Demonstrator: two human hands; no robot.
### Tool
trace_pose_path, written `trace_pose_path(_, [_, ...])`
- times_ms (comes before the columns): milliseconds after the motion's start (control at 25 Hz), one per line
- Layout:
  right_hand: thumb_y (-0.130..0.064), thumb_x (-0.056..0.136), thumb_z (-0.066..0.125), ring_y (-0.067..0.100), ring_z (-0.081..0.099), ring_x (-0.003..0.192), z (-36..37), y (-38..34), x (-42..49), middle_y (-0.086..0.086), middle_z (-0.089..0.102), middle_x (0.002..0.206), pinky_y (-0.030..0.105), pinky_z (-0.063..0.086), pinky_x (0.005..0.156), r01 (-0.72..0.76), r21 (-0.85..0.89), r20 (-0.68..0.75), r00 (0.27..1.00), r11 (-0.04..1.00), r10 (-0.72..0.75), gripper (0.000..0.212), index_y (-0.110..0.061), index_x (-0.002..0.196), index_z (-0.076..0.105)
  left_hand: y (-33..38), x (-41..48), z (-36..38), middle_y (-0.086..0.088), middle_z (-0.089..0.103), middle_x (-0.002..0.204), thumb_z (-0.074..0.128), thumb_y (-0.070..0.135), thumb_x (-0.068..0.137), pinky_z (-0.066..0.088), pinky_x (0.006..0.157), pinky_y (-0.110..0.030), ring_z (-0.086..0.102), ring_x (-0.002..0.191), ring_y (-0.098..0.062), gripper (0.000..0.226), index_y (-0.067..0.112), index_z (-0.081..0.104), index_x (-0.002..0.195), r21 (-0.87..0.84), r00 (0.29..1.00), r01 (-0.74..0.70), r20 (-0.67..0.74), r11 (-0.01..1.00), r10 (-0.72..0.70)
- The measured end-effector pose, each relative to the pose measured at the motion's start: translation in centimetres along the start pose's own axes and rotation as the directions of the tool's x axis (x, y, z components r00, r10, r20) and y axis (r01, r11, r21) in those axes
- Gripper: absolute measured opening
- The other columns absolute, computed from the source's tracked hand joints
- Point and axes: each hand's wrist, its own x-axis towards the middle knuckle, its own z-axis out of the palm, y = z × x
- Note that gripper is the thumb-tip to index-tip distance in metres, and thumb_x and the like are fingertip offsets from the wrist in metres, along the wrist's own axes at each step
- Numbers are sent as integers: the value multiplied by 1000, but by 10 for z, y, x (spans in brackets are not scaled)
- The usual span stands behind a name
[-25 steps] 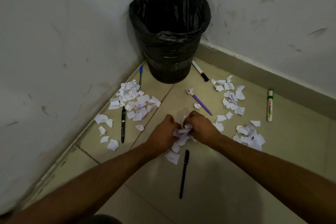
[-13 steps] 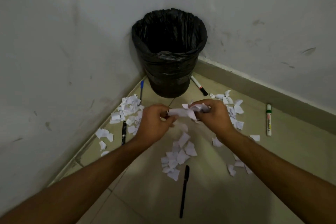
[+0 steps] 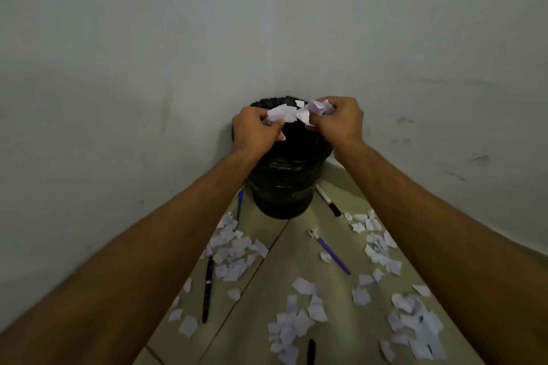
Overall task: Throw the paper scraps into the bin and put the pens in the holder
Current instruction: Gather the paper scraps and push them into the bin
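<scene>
Head view: left hand [image 3: 255, 130] and right hand [image 3: 338, 121] are both pinching paper scraps [image 3: 292, 112] directly over the bin [image 3: 281, 187] rim. Bin is standing in the wall corner; loose scraps and pens are lying across the floor [image 3: 350, 344] below.

The hands hide most of the bin [image 3: 281, 187] mouth; the bottom edge crops a black pen [image 3: 310, 351].

Both hands, left [image 3: 255, 129] and right [image 3: 339, 121], grip a bunch of paper scraps [image 3: 299, 113] above a black-lined bin [image 3: 284, 187]; pens and scraps litter the tiled floor [image 3: 350, 332].
</scene>
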Motion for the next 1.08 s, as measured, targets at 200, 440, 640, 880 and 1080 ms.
trace_pose_path(200, [-13,80,76,15,60,80,19,4,11,4,64,78,20,45,62,30,-286,196,980,958,28,12,-10,91,74,-1,13,3,-14,73,100,71,6,84,60,54,-22,69,61,-15,26,3,68,110,141,960,79,255,987,-113])
trace_pose_path(440, [8,77,60,26,59,116,20,6,3,10,55,138,36,57,88,57,-382,485,862,922,148,73,-19,144,46,-11,7,-6,-14,62,126,74,4,78,60,81,-37,66,93,-22,57,6,55,132,290,956,-63,293,955,-26])
trace_pose_path(640, [-3,79,63,9,66,76,-9,4,-50,-3,70,91,26,59,75,195,-193,208,966,962,-154,32,-20,104,69,-32,-23,-35,-4,64,115,69,18,82,48,80,-15,65,89,-10,43,19,62,123,200,978,-203,92,959,187])
trace_pose_path(880, [-35,76,79,14,65,86,-23,92,-151,-4,64,101,28,52,71,235,-521,573,809,821,132,34,-31,105,61,-163,-114,-88,-13,63,110,71,23,78,51,83,-29,65,94,-26,45,11,63,121,379,968,-83,251,922,-16])
trace_pose_path(1080, [-51,67,82,30,46,125,-7,161,-189,13,37,141,37,46,98,449,-691,719,505,566,478,88,-36,142,37,-263,-182,-126,-20,46,139,73,47,62,40,104,-36,48,128,-34,89,13,46,140,718,769,-36,464,695,-440])
